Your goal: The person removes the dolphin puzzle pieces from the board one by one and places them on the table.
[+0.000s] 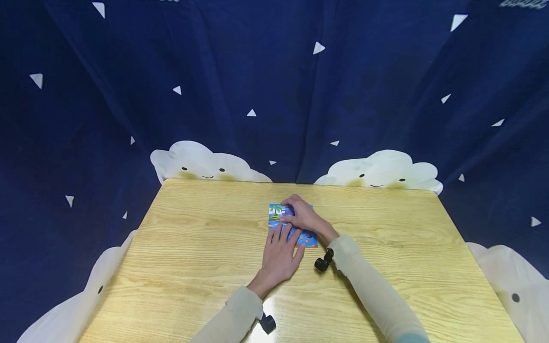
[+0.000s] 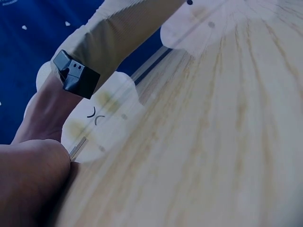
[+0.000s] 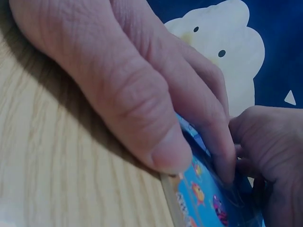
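A small flat picture board [image 1: 308, 237] with a bright sea scene lies on the wooden table [image 1: 206, 238]. A palm tree shows at its upper left, and colourful fish appear near its edge in the right wrist view. My left hand [image 1: 280, 255] rests on the board's near left part, fingers spread and fairly straight. The right hand [image 1: 303, 216] arches over the board's upper right, fingers bent and thumb apart from the index finger. From the right wrist view, the right hand's [image 3: 279, 161] fingertips reach down at the board; whether they pinch a piece is hidden.
A dark blue curtain [image 1: 274, 71] with white triangles and smiling clouds hangs behind and beside the table. Black cameras sit on both wrists: the left one's camera [image 1: 268, 324] and the right one's camera [image 1: 323, 262].
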Tool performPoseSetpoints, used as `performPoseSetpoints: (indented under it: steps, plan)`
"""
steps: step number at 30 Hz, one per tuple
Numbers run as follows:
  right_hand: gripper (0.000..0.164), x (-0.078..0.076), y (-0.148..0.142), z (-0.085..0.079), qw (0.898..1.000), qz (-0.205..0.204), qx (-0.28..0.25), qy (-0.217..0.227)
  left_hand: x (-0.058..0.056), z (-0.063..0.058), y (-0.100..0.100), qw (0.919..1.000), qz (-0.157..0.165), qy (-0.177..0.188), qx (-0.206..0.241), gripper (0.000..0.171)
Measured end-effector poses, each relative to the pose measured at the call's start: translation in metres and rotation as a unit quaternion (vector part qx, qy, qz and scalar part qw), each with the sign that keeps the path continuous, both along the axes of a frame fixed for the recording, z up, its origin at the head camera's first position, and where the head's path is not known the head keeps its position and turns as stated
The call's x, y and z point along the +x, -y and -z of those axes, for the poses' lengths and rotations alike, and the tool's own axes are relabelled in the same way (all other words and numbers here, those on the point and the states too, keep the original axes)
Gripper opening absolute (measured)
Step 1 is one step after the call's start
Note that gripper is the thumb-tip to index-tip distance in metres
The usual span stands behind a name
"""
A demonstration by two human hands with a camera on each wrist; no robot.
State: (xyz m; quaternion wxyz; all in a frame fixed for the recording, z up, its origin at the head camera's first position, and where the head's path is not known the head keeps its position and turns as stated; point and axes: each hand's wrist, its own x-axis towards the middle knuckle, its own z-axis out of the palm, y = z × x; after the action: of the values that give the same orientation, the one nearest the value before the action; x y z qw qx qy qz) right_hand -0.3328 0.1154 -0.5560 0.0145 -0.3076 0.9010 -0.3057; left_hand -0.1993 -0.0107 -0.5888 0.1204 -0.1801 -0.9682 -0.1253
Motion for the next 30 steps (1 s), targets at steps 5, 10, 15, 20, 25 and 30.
performPoseSetpoints:
  steps: [5,10,15,20,25,30]
  plan:
    - [0.045,0.0,-0.005,0.004,0.999,-0.02,-0.026,0.003,0.0,0.001,0.0,1.0,-0.002,0.006,-0.004,0.051]
    - [0.043,0.0,-0.008,0.013,0.996,-0.03,-0.079,0.028,0.002,-0.001,-0.001,0.9999,0.002,0.013,0.005,0.05]
    - [0.041,0.0,-0.007,0.014,0.989,-0.025,-0.12,0.077,0.001,-0.002,-0.001,0.9997,-0.002,0.025,0.0,0.052]
    - [0.041,-0.001,-0.007,0.011,0.988,-0.023,-0.121,0.091,0.001,-0.002,0.0,0.9999,0.003,0.011,0.011,0.051]
    - [0.041,0.0,-0.005,0.01,0.989,-0.014,-0.111,0.094,0.0,-0.001,0.0,0.9998,0.004,0.015,0.012,0.052]
    - [0.04,0.002,-0.005,0.008,0.99,-0.008,-0.101,0.094,0.0,-0.001,-0.001,0.9998,0.001,0.021,0.001,0.053]
